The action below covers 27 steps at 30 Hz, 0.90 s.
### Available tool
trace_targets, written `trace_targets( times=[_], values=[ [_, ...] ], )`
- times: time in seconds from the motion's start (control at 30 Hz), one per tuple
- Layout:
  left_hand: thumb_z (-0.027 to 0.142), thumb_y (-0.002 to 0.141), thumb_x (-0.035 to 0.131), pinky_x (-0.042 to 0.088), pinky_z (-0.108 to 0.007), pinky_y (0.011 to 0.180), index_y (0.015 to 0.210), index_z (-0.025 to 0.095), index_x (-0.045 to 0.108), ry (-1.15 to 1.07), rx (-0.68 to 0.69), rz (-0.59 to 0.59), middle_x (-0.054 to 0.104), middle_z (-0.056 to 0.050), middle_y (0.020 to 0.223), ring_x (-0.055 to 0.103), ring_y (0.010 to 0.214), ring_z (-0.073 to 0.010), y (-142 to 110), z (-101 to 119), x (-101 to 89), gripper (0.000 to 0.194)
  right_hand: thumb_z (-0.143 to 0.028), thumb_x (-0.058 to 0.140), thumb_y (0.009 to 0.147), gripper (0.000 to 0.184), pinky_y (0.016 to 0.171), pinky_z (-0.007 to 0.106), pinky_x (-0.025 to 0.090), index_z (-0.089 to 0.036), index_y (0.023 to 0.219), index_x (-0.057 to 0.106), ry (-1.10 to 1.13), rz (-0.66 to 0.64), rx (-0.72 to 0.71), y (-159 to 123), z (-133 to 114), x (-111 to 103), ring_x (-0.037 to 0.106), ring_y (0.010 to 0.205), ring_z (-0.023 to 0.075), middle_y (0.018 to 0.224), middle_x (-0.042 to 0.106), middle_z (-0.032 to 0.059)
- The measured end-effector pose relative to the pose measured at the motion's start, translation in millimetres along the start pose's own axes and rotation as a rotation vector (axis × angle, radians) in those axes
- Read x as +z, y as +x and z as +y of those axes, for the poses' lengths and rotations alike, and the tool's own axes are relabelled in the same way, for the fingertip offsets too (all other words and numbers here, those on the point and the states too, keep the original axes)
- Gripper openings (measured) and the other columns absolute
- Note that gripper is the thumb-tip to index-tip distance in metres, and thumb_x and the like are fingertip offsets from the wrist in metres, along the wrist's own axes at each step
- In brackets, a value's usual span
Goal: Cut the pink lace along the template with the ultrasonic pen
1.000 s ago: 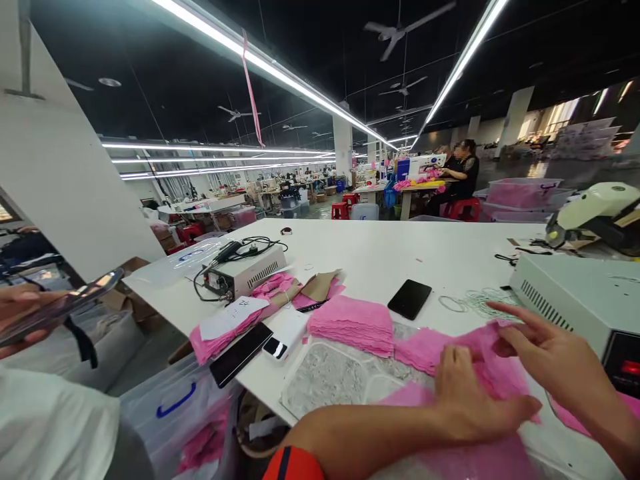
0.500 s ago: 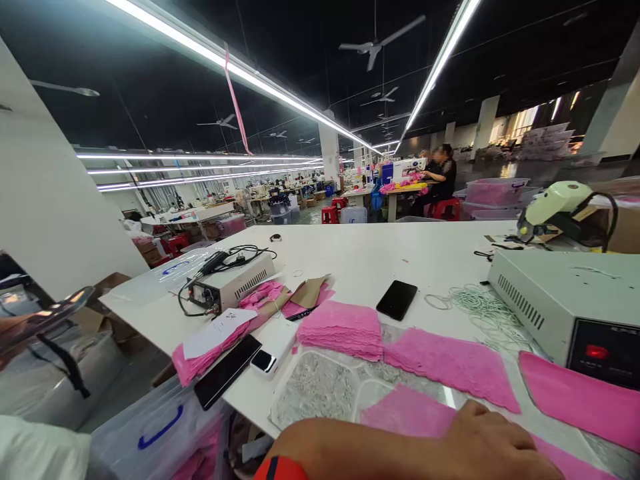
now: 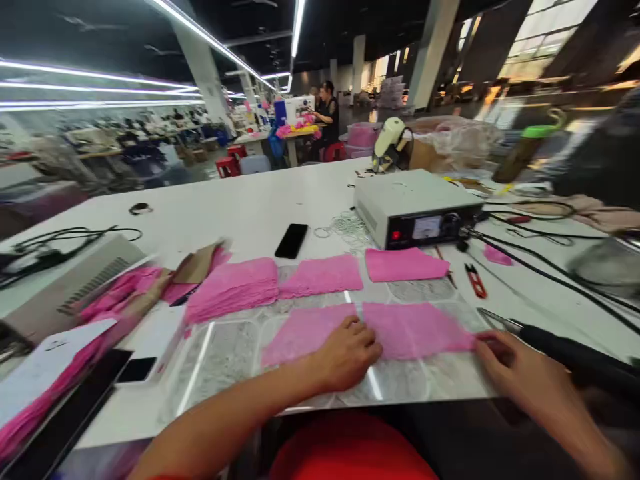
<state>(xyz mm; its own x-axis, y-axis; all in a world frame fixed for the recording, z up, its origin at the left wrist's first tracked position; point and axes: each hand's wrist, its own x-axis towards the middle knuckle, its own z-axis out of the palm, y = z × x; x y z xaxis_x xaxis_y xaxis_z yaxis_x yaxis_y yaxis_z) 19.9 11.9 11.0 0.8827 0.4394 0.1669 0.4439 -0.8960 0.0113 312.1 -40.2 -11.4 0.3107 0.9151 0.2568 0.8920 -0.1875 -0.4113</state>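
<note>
One large white table bears a grey box with a red light on its front. Nearer the edge, a pink cloth stack sits on the left; closer still, two single pieces lie side by side, the left cloth and the right cloth. The right hand pinches the right cloth's outer corner. The left hand rests, loosely curled, where both pieces meet; whether it grips any fabric, I cannot tell. Farther back lies a black phone; red snips lie beyond the right hand.
</note>
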Motion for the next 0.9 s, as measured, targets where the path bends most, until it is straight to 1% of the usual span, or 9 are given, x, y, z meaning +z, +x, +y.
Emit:
trace_targets(
  times=[0.03,0.07,0.2,0.27,0.37,0.47,0.6,0.77,0.9],
  values=[
    [0.015,0.088,0.05,0.04,-0.037,0.085,0.082,0.015,0.061,-0.041,0.019,0.018,0.062,-0.006,0.083,0.055,0.078,-0.0185,-0.7,-2.2,-2.0,0.013,-0.031,0.061,0.081,0.009,0.053,0.03,0.045,-0.024,0.083,0.066,-0.039,-0.087,0.056,-5.5,4.4,-3.6,0.063,0.061,0.0194,0.069,0.067,0.0035],
    [0.013,0.087,0.048,0.039,-0.039,0.087,0.085,0.014,0.062,-0.075,0.035,0.038,0.062,-0.007,0.084,0.055,0.08,-0.0192,-1.4,-4.5,-3.7,0.014,-0.031,0.058,0.081,0.013,0.056,0.031,0.046,-0.024,0.088,0.066,-0.048,-0.124,0.081,-9.1,5.8,-6.5,0.064,0.064,0.0209,0.069,0.067,0.003],
    [0.016,0.085,0.048,0.034,-0.043,0.102,0.108,0.018,0.061,-0.214,0.046,0.068,0.062,-0.008,0.11,0.056,0.1,-0.0208,-7.0,-4.7,-10.0,0.026,-0.04,0.049,0.083,0.028,0.062,0.03,0.046,-0.023,0.098,0.066,0.05,-0.076,-0.026,-14.6,-4.6,-12.2,0.062,0.066,0.0184,0.077,0.067,0.0033],
    [0.017,0.087,0.048,0.03,-0.046,0.107,0.112,0.02,0.06,-0.226,0.051,0.028,0.061,-0.008,0.116,0.057,0.106,-0.0219,-10.1,-1.5,-12.4,0.028,-0.04,0.047,0.084,0.027,0.061,0.029,0.045,-0.023,0.094,0.067,0.064,-0.091,-0.076,-16.8,-9.9,-11.8,0.061,0.066,0.0171,0.08,0.067,0.0031],
    [0.018,0.088,0.047,0.029,-0.05,0.108,0.11,0.021,0.062,-0.245,0.019,-0.018,0.063,-0.007,0.116,0.059,0.107,-0.0218,-13.4,-1.8,-15.8,0.027,-0.038,0.047,0.084,0.023,0.058,0.028,0.043,-0.023,0.082,0.065,0.031,-0.119,-0.084,-18.5,-11.3,-8.0,0.06,0.062,0.0166,0.073,0.066,0.0019],
    [0.018,0.092,0.042,0.03,-0.049,0.11,0.111,0.021,0.062,-0.277,-0.047,0.026,0.062,-0.007,0.122,0.057,0.113,-0.0215,-18.9,-7.6,-22.6,0.028,-0.04,0.049,0.083,0.024,0.056,0.027,0.044,-0.023,0.087,0.065,0.073,-0.087,-0.087,-17.8,-11.8,-4.7,0.059,0.059,0.0155,0.069,0.064,0.0005],
    [0.02,0.095,0.04,0.029,-0.05,0.111,0.119,0.021,0.059,-0.26,-0.082,0.066,0.057,-0.009,0.133,0.051,0.124,-0.0225,-34.4,-14.3,-33.4,0.031,-0.043,0.051,0.082,0.029,0.052,0.025,0.046,-0.021,0.093,0.066,0.179,0.03,-0.131,-17.5,-18.2,-5.3,0.057,0.052,0.0135,0.065,0.063,0.0],
    [0.019,0.097,0.037,0.032,-0.049,0.111,0.125,0.018,0.056,-0.17,-0.176,0.089,0.054,-0.01,0.136,0.047,0.13,-0.0225,-65.6,-22.6,-35.2,0.034,-0.035,0.053,0.085,0.02,0.058,0.025,0.051,-0.022,0.087,0.068,0.265,0.133,-0.367,-15.2,-31.1,-10.3,0.062,0.061,0.0133,0.077,0.067,0.0023],
    [0.027,0.098,0.04,0.026,-0.054,0.113,0.136,0.023,0.047,-0.094,-0.222,0.008,0.04,-0.009,0.148,0.034,0.138,-0.0265,-92.5,-27.7,-27.6,0.039,-0.026,0.055,0.087,0.015,0.073,0.028,0.055,-0.024,0.093,0.069,0.325,0.137,-0.613,-14.3,-57.9,-5.1,0.067,0.082,0.0161,0.09,0.069,0.0038]
  ],
)
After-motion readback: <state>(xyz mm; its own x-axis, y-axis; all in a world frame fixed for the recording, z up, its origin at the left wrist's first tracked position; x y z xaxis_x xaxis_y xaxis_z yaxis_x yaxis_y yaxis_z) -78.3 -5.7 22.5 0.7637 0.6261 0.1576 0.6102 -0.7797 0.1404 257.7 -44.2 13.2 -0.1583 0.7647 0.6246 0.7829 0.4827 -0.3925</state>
